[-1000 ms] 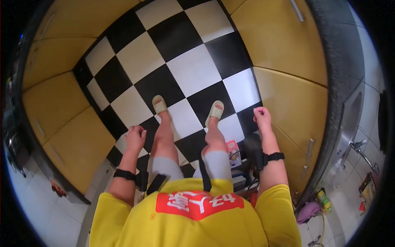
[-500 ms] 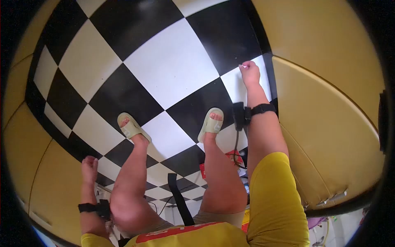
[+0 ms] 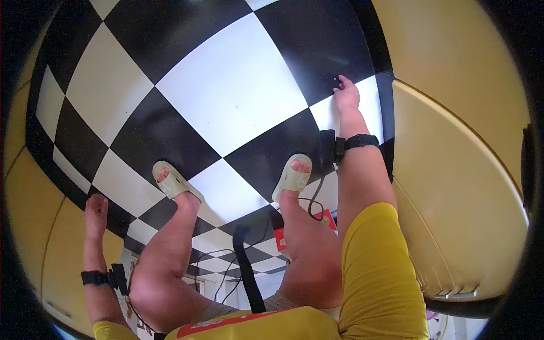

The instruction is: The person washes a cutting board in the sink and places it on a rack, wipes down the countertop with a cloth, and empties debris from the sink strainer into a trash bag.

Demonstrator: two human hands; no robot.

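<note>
My right hand reaches down low over the checkered floor, where a black tile meets a white one. Its index finger and thumb are apart. Just beside the fingertip is a tiny pale speck, too small to name. My left hand hangs at the far left, near the yellow cabinet, with its fingers curled closed. Whatever may be inside that hand is hidden. Each forearm wears a black strap with a small dark box, the right box trailing a cable.
Yellow cabinet doors curve along the right, with more yellow panels at left. My feet stand in pale green slippers. Behind my legs are a red box and loose black cables. Dark specks dot the white tiles.
My right hand's fingers went from pinched together around something small and pale to spread apart near the floor. My left hand moved outward to the left and slightly up in view.
</note>
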